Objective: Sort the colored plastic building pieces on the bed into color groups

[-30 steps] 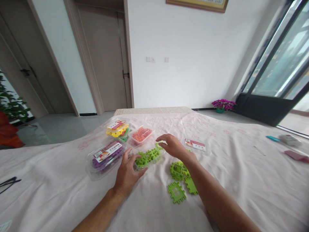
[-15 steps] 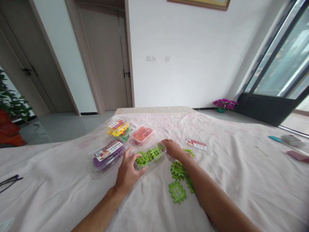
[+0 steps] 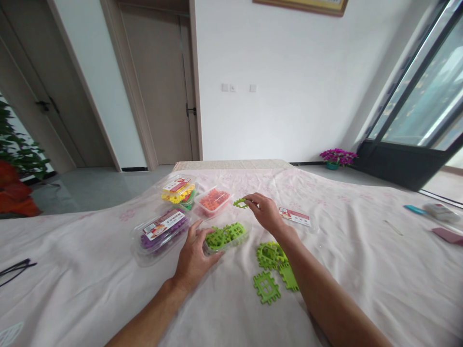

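My left hand (image 3: 197, 253) grips the near left end of a clear plastic box (image 3: 231, 244), thumb at its front side and fingers over the left rim. Inside lie several green interlocking toy pieces (image 3: 227, 233). Above the box's far right corner, my right hand (image 3: 263, 209) pinches one green toy piece (image 3: 240, 203) by its right edge, held in the air. On the cloth below my right forearm lies a group of loose green pieces (image 3: 266, 286), some square with notched edges; the forearm partly hides them.
Left of the box sits a lidded box of purple pieces (image 3: 162, 233). Behind are an open box of orange pieces (image 3: 213, 200) and stacked boxes with yellow pieces (image 3: 177, 193). A labelled clear lid (image 3: 295, 217) lies right. Glasses (image 3: 16, 270) rest at far left.
My right hand has risen from the box's right end and now holds a green piece in the air. My left hand stays on the box.
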Motion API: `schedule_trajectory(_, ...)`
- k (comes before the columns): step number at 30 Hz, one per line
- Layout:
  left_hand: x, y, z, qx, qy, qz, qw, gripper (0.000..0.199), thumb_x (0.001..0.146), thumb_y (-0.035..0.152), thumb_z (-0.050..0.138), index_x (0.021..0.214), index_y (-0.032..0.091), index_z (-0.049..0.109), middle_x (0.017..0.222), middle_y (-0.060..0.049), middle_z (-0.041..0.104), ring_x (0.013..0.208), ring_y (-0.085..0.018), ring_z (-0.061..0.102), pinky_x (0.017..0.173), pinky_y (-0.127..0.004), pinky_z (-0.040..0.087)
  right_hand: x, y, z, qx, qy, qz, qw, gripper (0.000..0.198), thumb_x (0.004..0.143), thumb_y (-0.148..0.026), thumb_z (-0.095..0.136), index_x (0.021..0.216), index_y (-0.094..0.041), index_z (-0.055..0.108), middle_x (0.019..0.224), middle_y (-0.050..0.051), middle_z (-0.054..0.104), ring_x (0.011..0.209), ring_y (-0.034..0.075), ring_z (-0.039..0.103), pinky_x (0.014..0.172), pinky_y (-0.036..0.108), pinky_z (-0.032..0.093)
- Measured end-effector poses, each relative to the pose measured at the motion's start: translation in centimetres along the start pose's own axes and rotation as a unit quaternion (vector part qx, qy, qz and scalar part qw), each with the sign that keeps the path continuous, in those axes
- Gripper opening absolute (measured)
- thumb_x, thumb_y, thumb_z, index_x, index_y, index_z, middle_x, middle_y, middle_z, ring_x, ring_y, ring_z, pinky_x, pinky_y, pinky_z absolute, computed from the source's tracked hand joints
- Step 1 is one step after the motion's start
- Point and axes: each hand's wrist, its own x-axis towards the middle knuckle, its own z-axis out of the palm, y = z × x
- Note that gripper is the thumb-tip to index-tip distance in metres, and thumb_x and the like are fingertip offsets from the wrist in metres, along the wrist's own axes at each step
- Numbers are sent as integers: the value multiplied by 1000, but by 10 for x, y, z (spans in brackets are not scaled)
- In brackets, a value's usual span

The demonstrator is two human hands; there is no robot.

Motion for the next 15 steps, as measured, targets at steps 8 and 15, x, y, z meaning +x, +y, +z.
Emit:
schedule_trajectory(8, 0, 7, -3, -2, -20, 3, 1000, 58, 68, 35, 78, 121, 24, 56, 141, -12, 40, 128, -30, 47, 104, -47, 45, -5, -30, 5, -33, -119, -67, 990, 26, 97, -28, 47, 99, -22, 72, 98, 5, 67, 85, 15, 63, 76, 24, 42)
schedule_trajectory(15, -1, 7, 1, 1, -16, 32, 999, 61, 68, 39, 78, 123, 24, 54, 141, -12, 42, 128, -29, 48, 102, -44, 46, -7, -35, 23, -105, -198, -84, 971, 24, 94, -21, 49, 98, -24, 73, 100, 5, 69, 86, 16, 64, 73, 23, 40)
